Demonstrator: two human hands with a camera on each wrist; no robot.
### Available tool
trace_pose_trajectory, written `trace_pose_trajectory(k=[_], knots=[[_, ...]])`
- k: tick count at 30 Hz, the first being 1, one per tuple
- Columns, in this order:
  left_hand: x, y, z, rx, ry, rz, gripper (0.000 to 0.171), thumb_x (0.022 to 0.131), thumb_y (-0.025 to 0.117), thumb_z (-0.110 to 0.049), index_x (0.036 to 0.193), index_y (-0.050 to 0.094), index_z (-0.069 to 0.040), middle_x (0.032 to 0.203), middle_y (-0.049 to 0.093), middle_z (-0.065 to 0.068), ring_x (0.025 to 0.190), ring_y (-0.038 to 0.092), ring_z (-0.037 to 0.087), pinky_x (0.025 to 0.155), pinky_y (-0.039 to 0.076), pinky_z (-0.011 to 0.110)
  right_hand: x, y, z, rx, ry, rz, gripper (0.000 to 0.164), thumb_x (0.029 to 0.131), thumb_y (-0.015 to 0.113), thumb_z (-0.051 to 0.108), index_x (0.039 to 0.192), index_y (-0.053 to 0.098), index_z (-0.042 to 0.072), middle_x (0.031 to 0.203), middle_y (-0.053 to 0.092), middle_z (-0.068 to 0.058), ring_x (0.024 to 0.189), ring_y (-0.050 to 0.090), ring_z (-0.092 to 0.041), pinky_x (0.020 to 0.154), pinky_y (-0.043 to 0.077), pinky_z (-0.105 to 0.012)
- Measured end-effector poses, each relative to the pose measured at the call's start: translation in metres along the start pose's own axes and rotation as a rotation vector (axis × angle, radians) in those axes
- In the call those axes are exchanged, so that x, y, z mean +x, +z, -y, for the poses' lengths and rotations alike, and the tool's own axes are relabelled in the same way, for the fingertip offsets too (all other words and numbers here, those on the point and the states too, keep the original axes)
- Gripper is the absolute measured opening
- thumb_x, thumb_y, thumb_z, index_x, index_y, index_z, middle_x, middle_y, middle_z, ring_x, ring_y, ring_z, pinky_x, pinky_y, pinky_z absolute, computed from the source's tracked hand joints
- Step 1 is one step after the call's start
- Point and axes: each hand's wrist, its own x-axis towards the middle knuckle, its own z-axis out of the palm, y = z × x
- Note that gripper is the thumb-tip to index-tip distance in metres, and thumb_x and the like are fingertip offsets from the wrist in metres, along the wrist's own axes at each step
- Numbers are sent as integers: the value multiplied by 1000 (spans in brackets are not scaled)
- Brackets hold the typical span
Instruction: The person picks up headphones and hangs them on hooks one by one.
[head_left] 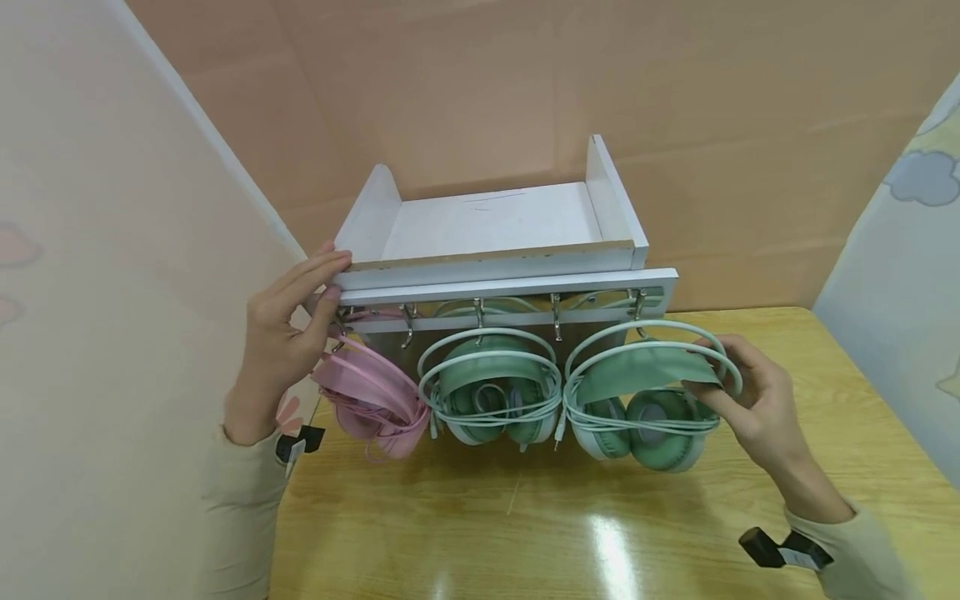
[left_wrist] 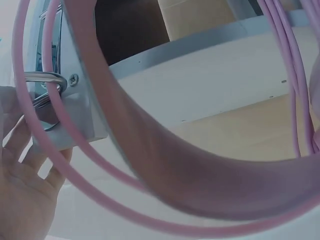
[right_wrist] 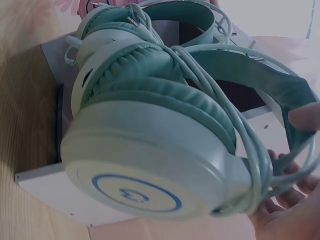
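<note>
A pair of green headphones (head_left: 667, 429), its cable looped around it, is held by my right hand (head_left: 757, 400), thumb and fingers round the right side of the headband. That headband is right at the rightmost hook (head_left: 637, 307) of a white shelf (head_left: 495, 271). My left hand (head_left: 281, 325) holds the shelf's left end, fingers over the top and thumb at the front. Just below it, pink headphones (head_left: 375, 392) hang from the left hook (left_wrist: 50, 77). Another green pair (head_left: 487, 400) hangs at the middle hook (head_left: 478, 312).
The shelf stands on a wood-grain table (head_left: 450, 517), with a brown backdrop (head_left: 600, 83) behind. Pale panels rise on the left (head_left: 112, 250) and right (head_left: 900, 292). More metal hooks (head_left: 557, 317) line the front rail between the headphones.
</note>
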Motion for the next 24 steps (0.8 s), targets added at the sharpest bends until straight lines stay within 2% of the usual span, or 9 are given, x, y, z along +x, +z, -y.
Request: trace_pose_trajectory(k=[4,6,11,14,21,24], knots=[[-2,-2,-1,27,18,40,43,92,66,15,133,72,4,138,71,19,141,60,41,125,47,39,1,-8,3,18,-42,64,50,81,52,-37,130,52,-28,127,71,-12,112,70,-15,94,60,-17],[-4,-4,-1,45,24,47,45,91,67,15,135,71,4,140,70,19,141,60,39,125,46,37,1,-11,5,4,-50,79,50,81,55,-37,130,49,-31,128,71,-14,115,68,-17,99,58,-18],[-9,-9,-4,79,20,59,46,93,67,11,138,69,3,143,68,18,141,62,20,122,48,28,2,-18,11,-39,-42,81,52,78,58,-37,130,48,-32,126,71,-16,118,68,-18,106,55,-19],[-10,-10,-7,82,21,65,46,93,67,10,139,67,4,145,67,19,140,61,14,120,48,25,4,-22,13,-42,-49,88,51,79,56,-37,129,48,-32,126,70,-18,118,68,-20,106,55,-20],[-13,-15,-11,106,30,64,39,99,66,1,138,67,5,145,66,21,142,60,19,122,47,27,8,-34,24,-61,-35,92,50,82,54,-35,132,47,-32,133,68,-19,124,66,-21,108,54,-22],[-17,-20,-9,145,6,67,38,102,66,-7,139,68,1,143,68,20,143,58,22,124,45,29,11,-42,30,-144,-30,115,51,85,56,-32,136,49,-28,137,66,-21,129,64,-21,111,51,-22]])
